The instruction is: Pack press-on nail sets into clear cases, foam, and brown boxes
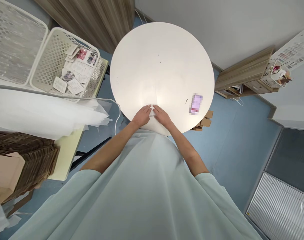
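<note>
My left hand (pixel 142 115) and my right hand (pixel 162 115) lie side by side at the near edge of a round white table (pixel 161 63). Their fingertips meet on a small white sheet (pixel 152 112) that barely stands out from the tabletop. The fingers of both hands press down flat on it. A small pink and purple packet (pixel 196 103), blurred, lies on the table to the right of my right hand. A tiny dark speck (pixel 186 101) sits just left of that packet.
A white perforated basket (pixel 54 50) holding several cards stands at the left, beside another basket (pixel 14 40). Thin white sheets (pixel 42 113) and stacked flat cardboard (pixel 22 160) lie on a side table. Small cardboard boxes (pixel 204 122) sit on the blue floor. A wooden shelf (pixel 244 73) stands at right.
</note>
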`<state>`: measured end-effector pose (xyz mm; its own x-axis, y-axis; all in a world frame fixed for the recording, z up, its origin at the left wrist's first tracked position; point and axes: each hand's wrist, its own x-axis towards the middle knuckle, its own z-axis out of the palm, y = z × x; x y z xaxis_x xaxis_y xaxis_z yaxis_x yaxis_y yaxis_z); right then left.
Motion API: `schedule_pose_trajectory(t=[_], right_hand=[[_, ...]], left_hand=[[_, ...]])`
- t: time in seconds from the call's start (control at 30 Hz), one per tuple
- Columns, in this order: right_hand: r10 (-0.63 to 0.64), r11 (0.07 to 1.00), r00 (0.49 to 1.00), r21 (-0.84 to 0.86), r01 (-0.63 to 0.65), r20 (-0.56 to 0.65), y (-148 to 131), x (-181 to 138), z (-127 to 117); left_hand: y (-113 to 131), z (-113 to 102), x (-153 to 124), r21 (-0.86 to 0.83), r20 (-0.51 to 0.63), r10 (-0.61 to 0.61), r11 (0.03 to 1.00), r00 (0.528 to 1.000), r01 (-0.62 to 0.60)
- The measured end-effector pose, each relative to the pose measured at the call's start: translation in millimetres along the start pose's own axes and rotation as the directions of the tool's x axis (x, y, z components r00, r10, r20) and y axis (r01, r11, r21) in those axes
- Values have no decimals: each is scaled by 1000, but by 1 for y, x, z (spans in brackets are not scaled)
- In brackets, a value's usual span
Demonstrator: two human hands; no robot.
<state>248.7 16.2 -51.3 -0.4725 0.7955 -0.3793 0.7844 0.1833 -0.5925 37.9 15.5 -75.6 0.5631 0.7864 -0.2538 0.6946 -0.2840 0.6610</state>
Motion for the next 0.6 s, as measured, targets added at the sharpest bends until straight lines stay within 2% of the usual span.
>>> schedule_pose_trajectory(t=[0.13,0.27,0.43,0.53,0.6], right_hand=[[-18,1000,1000,24,18,21,-5,-27,13],[29,993,1000,117,-29,-1,-10,-46,19],[176,939,984,299,-171,13,-10,-44,6],[229,903,972,362,-231,48,-8,-38,-3],[231,890,973,397,-224,31,-6,-35,-6]], left_hand=[[8,6,-28,-5,63,39,999,997,-39],[13,9,-43,-30,111,-8,999,994,12],[13,0,-41,-97,104,-185,976,977,195],[10,-11,-35,-135,93,-211,966,973,222],[9,-19,-31,-152,92,-229,959,969,241]])
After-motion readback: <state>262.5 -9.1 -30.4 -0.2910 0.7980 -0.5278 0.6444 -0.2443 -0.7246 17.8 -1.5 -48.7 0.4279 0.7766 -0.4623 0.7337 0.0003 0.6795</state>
